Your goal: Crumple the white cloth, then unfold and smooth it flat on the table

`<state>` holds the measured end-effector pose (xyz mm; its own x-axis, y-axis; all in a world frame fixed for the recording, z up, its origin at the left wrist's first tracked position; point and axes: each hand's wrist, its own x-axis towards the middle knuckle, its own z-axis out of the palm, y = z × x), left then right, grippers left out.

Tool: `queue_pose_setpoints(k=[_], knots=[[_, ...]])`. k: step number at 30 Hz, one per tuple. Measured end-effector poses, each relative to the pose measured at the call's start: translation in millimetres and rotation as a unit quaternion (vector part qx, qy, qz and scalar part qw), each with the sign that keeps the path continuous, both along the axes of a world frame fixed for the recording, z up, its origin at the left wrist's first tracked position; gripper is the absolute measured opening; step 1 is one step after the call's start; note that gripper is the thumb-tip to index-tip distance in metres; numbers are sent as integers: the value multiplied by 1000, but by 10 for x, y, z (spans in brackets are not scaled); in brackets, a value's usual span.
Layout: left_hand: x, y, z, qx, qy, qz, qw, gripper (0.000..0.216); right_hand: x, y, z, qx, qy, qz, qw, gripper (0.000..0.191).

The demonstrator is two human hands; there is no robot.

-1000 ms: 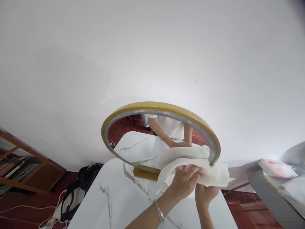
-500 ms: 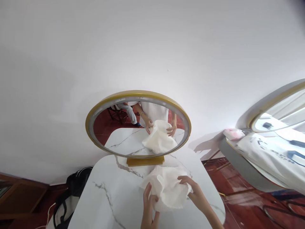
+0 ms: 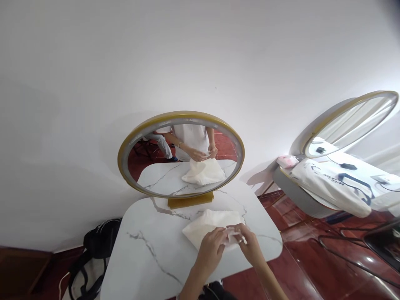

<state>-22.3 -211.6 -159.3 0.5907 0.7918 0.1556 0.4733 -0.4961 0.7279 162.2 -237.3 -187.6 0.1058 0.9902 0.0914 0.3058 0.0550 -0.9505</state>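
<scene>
A soft white cloth with a wavy edge lies bunched on the marble-patterned tabletop. My left hand pinches its near edge between thumb and fingers. Close beside it, my right hand, with a ring on one finger, grips the same edge from the right. A gathered bit of the cloth shows between the two hands. Behind it stands an oval mirror with a gold rim, reflecting both hands and the cloth.
A black bag is on the left by the wall. On the right, another table carries a second mirror, a pink-and-white packet and a white printed fabric. A seated person's leg appears in the mirror.
My hands have come together at the cloth's near edge; before, they were spread on either side of it. The cloth now lies flatter. The view has shifted to the right.
</scene>
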Motion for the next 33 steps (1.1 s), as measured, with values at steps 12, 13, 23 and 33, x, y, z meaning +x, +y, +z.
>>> queue_pose_setpoints(k=[12, 13, 23, 33], knots=[[105, 106, -76, -147, -142, 49, 978, 16, -44, -149, 59, -129, 146, -171, 966, 54], [105, 110, -51, -153, -150, 50, 976, 18, -32, -140, 57, -132, 156, -174, 963, 53], [303, 285, 40, -134, -147, 80, 977, 22, 313, 103, 166, -167, 251, -109, 947, 46], [488, 288, 429, -74, 146, 1, 986, 10, 1007, 591, 415, -157, 280, 34, 947, 38]])
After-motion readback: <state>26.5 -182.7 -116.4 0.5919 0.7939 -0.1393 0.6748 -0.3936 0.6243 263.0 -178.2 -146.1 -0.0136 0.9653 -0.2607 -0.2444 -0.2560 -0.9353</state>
